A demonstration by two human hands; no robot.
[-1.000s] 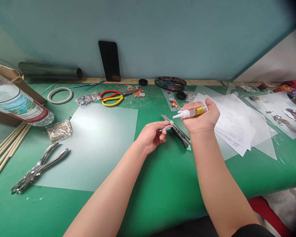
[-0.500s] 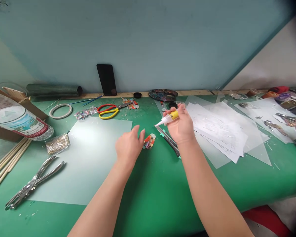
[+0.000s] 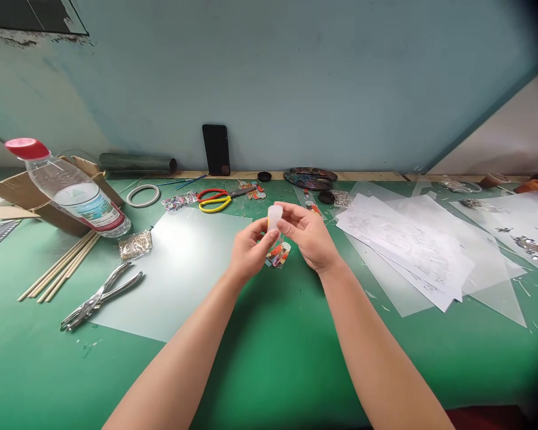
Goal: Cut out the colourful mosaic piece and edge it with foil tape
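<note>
In front of me, above the green table, I hold a small white and yellow glue bottle (image 3: 275, 217) in both hands, its white base toward me. My left hand (image 3: 251, 251) is closed on its left side, thumb under the base. My right hand (image 3: 311, 239) pinches it from the right with thumb and fingers. The nozzle is hidden behind the bottle and fingers. Just below, colourful printed cut-outs (image 3: 278, 255) lie on the table between my wrists.
Left are a translucent sheet (image 3: 197, 269), a metal hole punch (image 3: 101, 297), a tilted water bottle (image 3: 78, 194), wooden sticks (image 3: 63, 269) and a bead bag (image 3: 135, 244). Scissors (image 3: 215, 201) and a phone (image 3: 216, 149) are behind. Drawn papers (image 3: 399, 245) lie right.
The glue bottle turned from pointing left in my right hand to base toward me, and my left hand came up and took hold of it too. The view shifted left.
</note>
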